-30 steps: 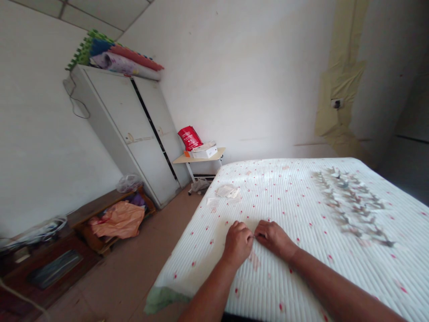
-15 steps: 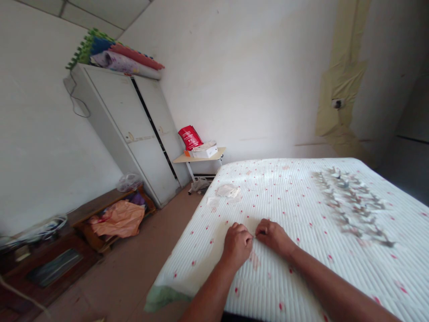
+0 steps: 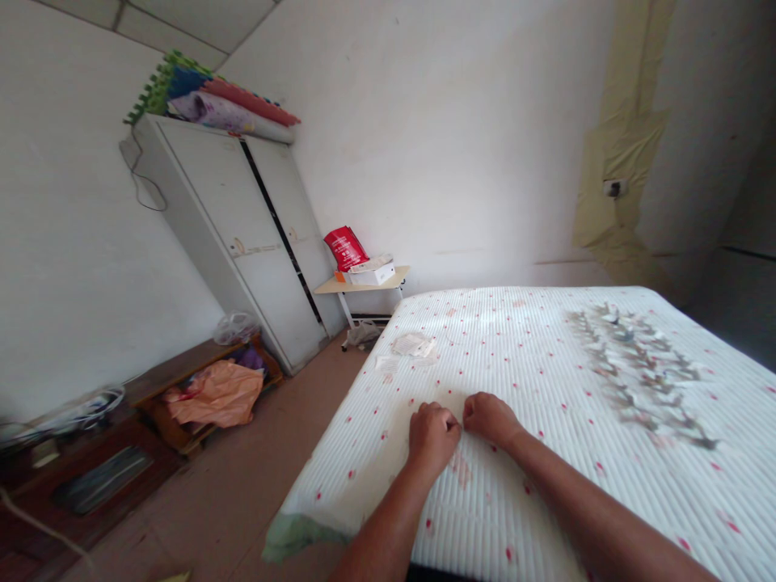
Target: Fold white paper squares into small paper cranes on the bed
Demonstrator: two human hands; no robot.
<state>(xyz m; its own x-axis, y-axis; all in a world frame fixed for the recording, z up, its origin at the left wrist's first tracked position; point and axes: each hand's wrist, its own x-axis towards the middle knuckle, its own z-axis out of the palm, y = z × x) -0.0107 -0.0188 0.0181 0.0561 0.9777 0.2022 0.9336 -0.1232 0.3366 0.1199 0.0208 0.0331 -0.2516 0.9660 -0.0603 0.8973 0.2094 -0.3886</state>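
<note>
Both hands are close together over the near part of a white, ribbed bed cover with small red marks. My left hand is closed, its fingers curled toward the right one. Just beside it, a narrow gap away, my right hand is closed too, with its fingertips turned inward. Anything between the fingers is too small or hidden to make out. Beyond the hands, thin whitish sheets lie on the cover. Several small, blurred grey-brown objects stand in rows on the right side of the bed.
A small table holding a red bag and a white box stands behind the bed. At the left are a grey cabinet and a low wooden unit with an orange bag.
My right hand has turned slightly, and its fingers look more tucked in. My left hand has shifted a little to the right. The camera view has moved slightly.
</note>
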